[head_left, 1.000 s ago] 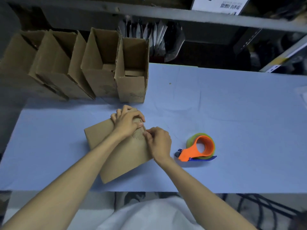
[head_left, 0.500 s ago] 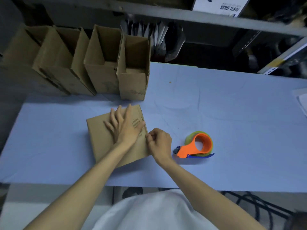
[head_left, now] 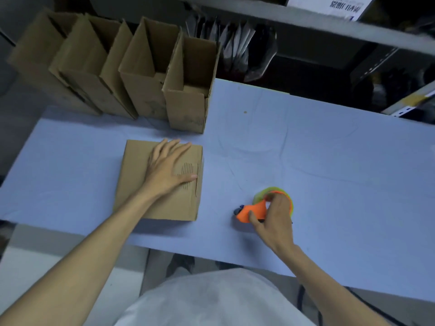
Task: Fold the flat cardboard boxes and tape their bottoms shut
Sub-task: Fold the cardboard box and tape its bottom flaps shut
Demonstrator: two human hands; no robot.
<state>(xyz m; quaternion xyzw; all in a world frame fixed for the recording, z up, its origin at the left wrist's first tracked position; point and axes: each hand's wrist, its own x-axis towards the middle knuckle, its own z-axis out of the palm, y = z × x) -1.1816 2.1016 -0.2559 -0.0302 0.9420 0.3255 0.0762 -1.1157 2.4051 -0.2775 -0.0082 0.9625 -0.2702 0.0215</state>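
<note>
The cardboard box (head_left: 138, 189) lies on the blue table (head_left: 341, 165) close to its near edge, with a slit seam running along its right side. The left hand (head_left: 168, 169) lies flat on top of it, fingers straight and a little spread, pointing toward 12 o'clock, thumb out toward the seam; it presses and grips nothing. At about 4 o'clock from the box, apart from it, the right hand (head_left: 274, 220) is curled round the orange tape dispenser (head_left: 248, 212), its greenish roll showing behind the fingers. Whether the dispenser has left the table I cannot tell. From 12 round to 10 o'clock stands a row of upright boxes (head_left: 186, 111), open-topped, side by side.
</note>
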